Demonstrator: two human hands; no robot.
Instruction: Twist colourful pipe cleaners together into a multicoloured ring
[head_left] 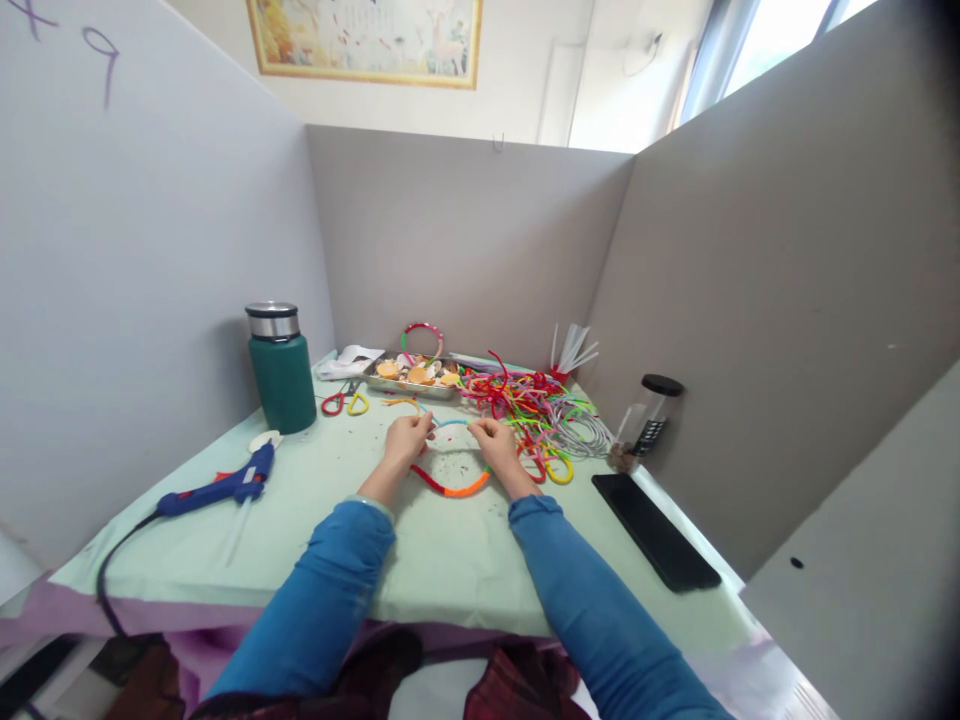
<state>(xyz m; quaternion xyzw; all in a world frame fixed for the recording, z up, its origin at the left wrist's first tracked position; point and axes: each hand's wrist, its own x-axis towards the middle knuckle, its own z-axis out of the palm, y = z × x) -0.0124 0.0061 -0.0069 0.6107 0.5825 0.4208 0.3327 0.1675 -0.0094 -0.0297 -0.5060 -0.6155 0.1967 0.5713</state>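
A ring (466, 490) wrapped in bands of red, orange, green and light blue fuzzy stem or yarn is held over the table between my two hands. My left hand (406, 440) pinches its upper left side. Fingers closed, my right hand (495, 445) grips the upper right side. Between them runs the light blue stretch (451, 422). An orange strand (401, 402) sticks out beyond my left fingers. Small dark bits lie on the cloth inside the ring. The parts under my fingertips are hidden.
A green bottle (281, 375) and a blue glue gun (217, 490) stand and lie left. Behind are scissors (345, 403), a tray (409, 388) of shells or similar pieces, and another wrapped ring (422, 330). Right are tangled colourful stems (517, 390), a clear jar (652, 415) and a black phone-like slab (652, 530).
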